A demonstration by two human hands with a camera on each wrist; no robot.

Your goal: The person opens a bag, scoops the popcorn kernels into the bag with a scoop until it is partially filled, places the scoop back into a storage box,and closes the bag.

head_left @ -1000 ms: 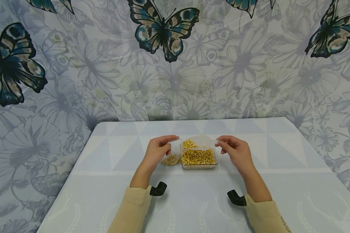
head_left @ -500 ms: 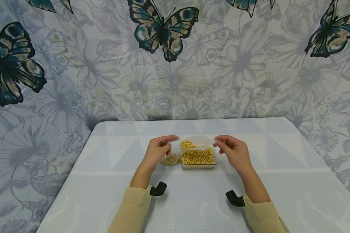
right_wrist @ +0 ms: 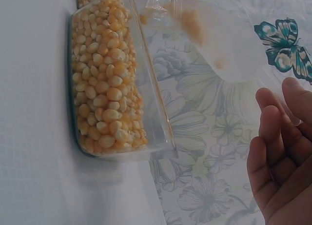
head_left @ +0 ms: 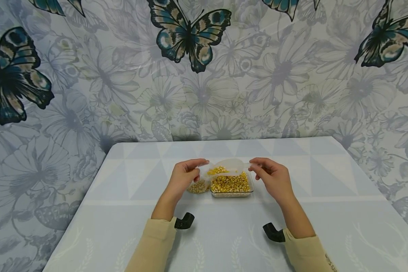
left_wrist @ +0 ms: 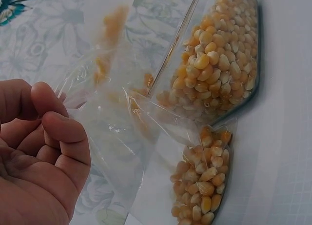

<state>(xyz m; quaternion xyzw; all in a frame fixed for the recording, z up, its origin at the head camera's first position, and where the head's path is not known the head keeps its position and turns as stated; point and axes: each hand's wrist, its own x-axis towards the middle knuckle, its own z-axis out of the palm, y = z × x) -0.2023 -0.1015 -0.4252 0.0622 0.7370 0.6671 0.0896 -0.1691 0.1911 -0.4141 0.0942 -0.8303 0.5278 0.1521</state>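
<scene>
My left hand [head_left: 184, 174] pinches the top edge of a clear plastic bag [left_wrist: 114, 142] between thumb and index finger. Corn kernels [left_wrist: 200, 186] lie in the bag's bottom, on the table. With my right hand [head_left: 273, 174] I pinch the handle of a translucent white scoop [head_left: 234, 166]. The scoop is above the far side of a glass container [head_left: 232, 195] and tilts left over the bag's mouth. Kernels [head_left: 218, 170] are at its left end, blurred in both wrist views. The glass container, full of corn kernels [right_wrist: 105, 83], stands right beside the bag.
The patterned white table [head_left: 224, 238] reaches back to a wall covering [head_left: 204, 102] printed with flowers and butterflies. A black wrist mount [head_left: 184, 220] sits at the left sleeve, another black mount [head_left: 274, 232] at the right.
The scoop has moved slightly left and tipped, and its kernels have slid left toward the bag's mouth. My right hand shifted a little left; my left hand stayed in place.
</scene>
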